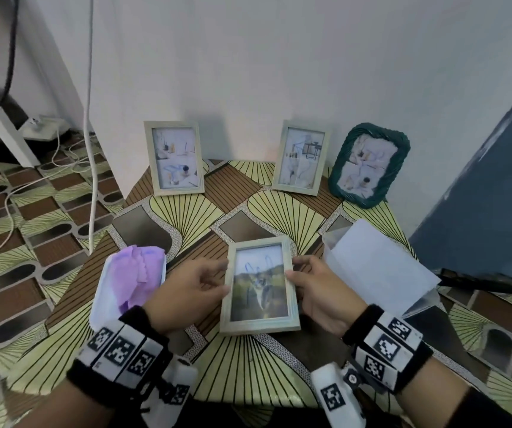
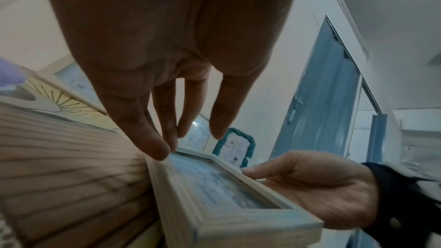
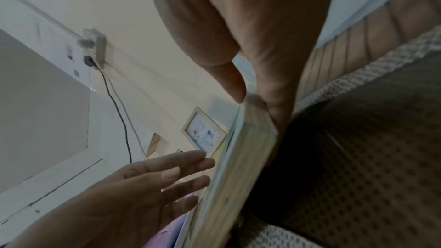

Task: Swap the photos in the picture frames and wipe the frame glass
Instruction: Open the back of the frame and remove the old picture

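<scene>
- Pale wooden picture frame with a landscape photo sits near the front edge of the patterned tabletop, glass side up, long axis running front to back.
- Right hand grips the frame's right rail: thumb on the front face, fingers curled under the back. Right wrist view shows that side lifted clear of the table surface.
- Left hand open, fingers straight and slightly spread. Fingertips meet the frame's left rail near its far corner; no curl around it.
- Whether the frame's left edge rests on the table: cannot tell.
- White tray holding a crumpled purple cloth lies at the front left of the tabletop, just beside the left hand.
- White sheet of paper on a clear plastic box sits toward the right edge, near the right hand.
- Along the back edge, against the wall, three frames stand upright: a pale wooden frame at back left, a second pale wooden frame at back centre-right, and a dark green woven frame at the back right corner. Each shows a light-toned print.
- Both wrists wear black bands with white marker blocks.
</scene>
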